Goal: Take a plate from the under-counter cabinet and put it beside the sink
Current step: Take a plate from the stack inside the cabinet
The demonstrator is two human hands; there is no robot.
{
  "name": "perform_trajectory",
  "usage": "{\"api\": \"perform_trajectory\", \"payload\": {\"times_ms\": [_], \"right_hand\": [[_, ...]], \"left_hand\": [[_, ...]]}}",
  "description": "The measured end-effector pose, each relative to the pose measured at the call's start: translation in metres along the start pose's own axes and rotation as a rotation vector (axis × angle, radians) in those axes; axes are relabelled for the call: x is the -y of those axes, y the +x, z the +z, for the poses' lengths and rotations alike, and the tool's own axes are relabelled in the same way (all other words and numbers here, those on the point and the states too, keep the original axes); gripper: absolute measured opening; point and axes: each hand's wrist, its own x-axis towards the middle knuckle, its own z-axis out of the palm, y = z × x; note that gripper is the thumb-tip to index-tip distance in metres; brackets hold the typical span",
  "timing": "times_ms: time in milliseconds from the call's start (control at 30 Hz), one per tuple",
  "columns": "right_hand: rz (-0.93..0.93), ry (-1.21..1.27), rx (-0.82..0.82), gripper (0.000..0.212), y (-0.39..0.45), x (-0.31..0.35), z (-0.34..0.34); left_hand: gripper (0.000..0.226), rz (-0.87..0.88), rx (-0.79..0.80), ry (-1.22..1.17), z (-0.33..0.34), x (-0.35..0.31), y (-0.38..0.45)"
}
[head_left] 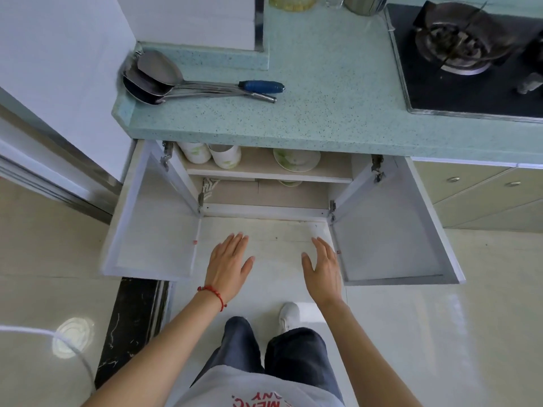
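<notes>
The under-counter cabinet [266, 167] stands with both doors swung wide. On its upper shelf lies a white plate with a green pattern [296, 159], toward the right. Two white cups [211, 154] stand at the shelf's left. A second dish [289, 183] peeks out under the shelf edge. My left hand [229, 265], with a red string at the wrist, hovers flat over the floor in front of the opening, fingers spread. My right hand [323, 270] is beside it, also spread and empty. The sink is out of sight.
The left door [152, 227] and right door [390, 230] flank my hands. Metal ladles and a spatula [182, 83] lie on the speckled green counter [323, 92]. A gas hob [470, 54] sits at right. My legs and a white shoe [289, 315] are below.
</notes>
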Motion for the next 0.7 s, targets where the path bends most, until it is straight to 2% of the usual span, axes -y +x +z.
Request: {"api": "perform_trajectory", "payload": {"times_ms": [300,433,600,700], "right_hand": [[0.046,0.121,0.028,0.044,0.064,-0.03,-0.029],[0.085,0.182,0.035,0.044,0.098,-0.041,-0.028],[0.1,0.22,0.023,0.043,0.141,-0.049,-0.012],[0.111,0.24,-0.017,0.042,0.172,-0.056,0.004]], "left_hand": [[0.074,-0.055,-0.032,-0.03,0.014,-0.038,0.058],[0.058,-0.068,-0.052,-0.055,0.025,-0.05,0.089],[0.076,-0.039,-0.081,-0.069,0.038,-0.047,0.137],[0.078,-0.028,-0.107,-0.079,0.05,-0.042,0.173]]}}
